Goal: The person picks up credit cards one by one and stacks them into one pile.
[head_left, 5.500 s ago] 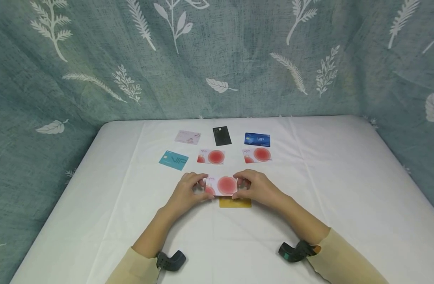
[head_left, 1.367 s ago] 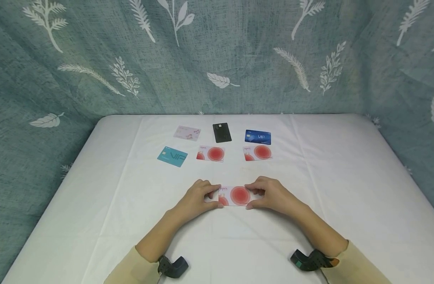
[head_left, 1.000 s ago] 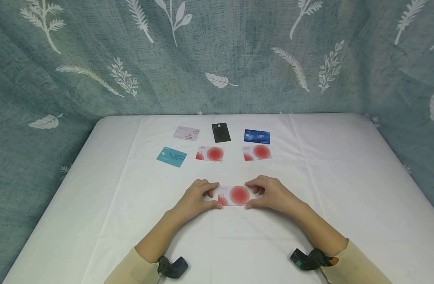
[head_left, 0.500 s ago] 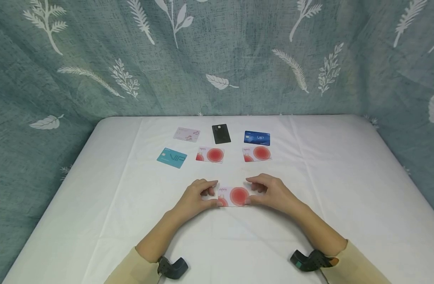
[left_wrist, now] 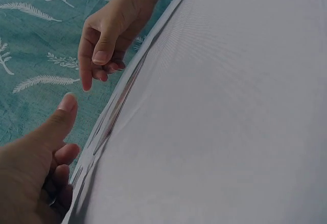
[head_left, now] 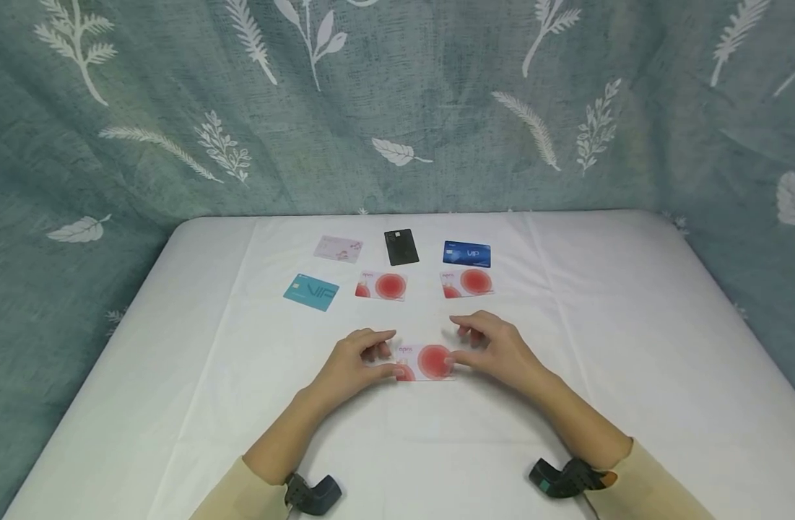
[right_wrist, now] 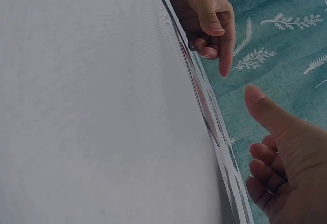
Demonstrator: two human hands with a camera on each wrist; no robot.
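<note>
A white card with a red circle (head_left: 411, 354) lies flat near the middle of the table, between both hands. My left hand (head_left: 358, 361) is at its left end, thumb tip overlapping the card's lower left corner and index finger raised off its edge. At the right end, my right hand (head_left: 494, 350) has its thumb at the card's edge, with the index finger lifted well clear. The left wrist view shows the left hand (left_wrist: 38, 168) with thumb and fingers apart, nothing between them. Likewise the right hand (right_wrist: 286, 157) grips nothing in the right wrist view.
Behind the hands lie two matching red-circle cards (head_left: 380, 286), a teal VIP card (head_left: 311, 292), a pale pink card (head_left: 339, 249), a black card (head_left: 401, 247) and a blue VIP card (head_left: 466, 254). A white cloth covers the table (head_left: 631, 325); a green leaf-patterned curtain (head_left: 436, 108) hangs behind.
Both hands held the card above a gold card, which is now out of sight; the red-circle card came down there. Since then, the fingers have loosened and spread away from it.
</note>
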